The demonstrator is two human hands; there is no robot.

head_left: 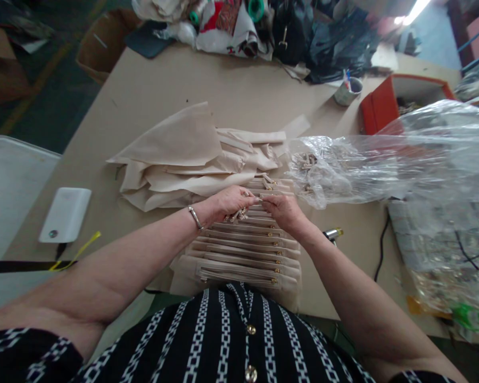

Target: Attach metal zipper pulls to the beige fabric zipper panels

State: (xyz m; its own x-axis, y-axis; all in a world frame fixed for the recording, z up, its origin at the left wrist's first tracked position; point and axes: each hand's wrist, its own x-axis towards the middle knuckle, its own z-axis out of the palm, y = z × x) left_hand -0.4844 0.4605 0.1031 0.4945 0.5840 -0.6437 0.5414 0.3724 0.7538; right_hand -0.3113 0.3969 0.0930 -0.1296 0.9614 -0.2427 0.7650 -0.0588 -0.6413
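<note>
My left hand [232,202] is closed around a bunch of small beige zipper pulls [238,215], which hang below its fingers. Fingertips of my right hand [281,208] are pinched close to those of the left, over the same spot; what lies between them is too small to make out, perhaps one pull. Beneath both hands, beige fabric panels with zippers [239,250] overlap in a row, their gold sliders lined up toward the right side. At the far end of the row, a pull [268,181] lies on a zipper. Loose beige fabric [183,154] is heaped beyond my left hand.
A clear plastic bag [343,165] with small beige pieces lies to the right. Behind it are an orange box [379,109] and a pen cup [348,93]. A silver-and-yellow tool [333,233] sits by my right forearm, a white power bank [66,213] at left.
</note>
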